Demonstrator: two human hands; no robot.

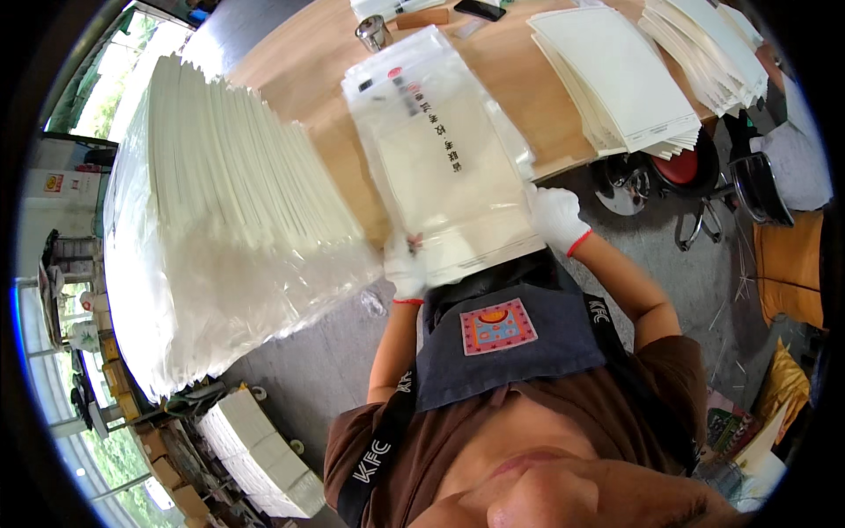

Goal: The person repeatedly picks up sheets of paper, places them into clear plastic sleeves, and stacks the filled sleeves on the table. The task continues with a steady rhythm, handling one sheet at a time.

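Note:
A clear plastic bag [431, 123] with printed marks lies before me at the table's near edge, a cream sheet of paper [453, 198] inside it. My left hand [406, 267], in a white knit glove with a red cuff, grips the bag's near left side. On the opposite side, my right hand [558, 218], gloved the same way, has its fingers curled at the bag's right edge. Parts of both hands' fingers are hidden or blurred. More clear bags [515, 145] lie beneath this one.
A tall plastic-wrapped stack of cream paper [220, 176] stands left on the wooden table [308, 70]. Fanned paper stacks [616, 66] lie at the right. A metal cup [373, 33] and black phone [480, 10] sit at the far side. A stool [682, 167] stands beyond the right edge.

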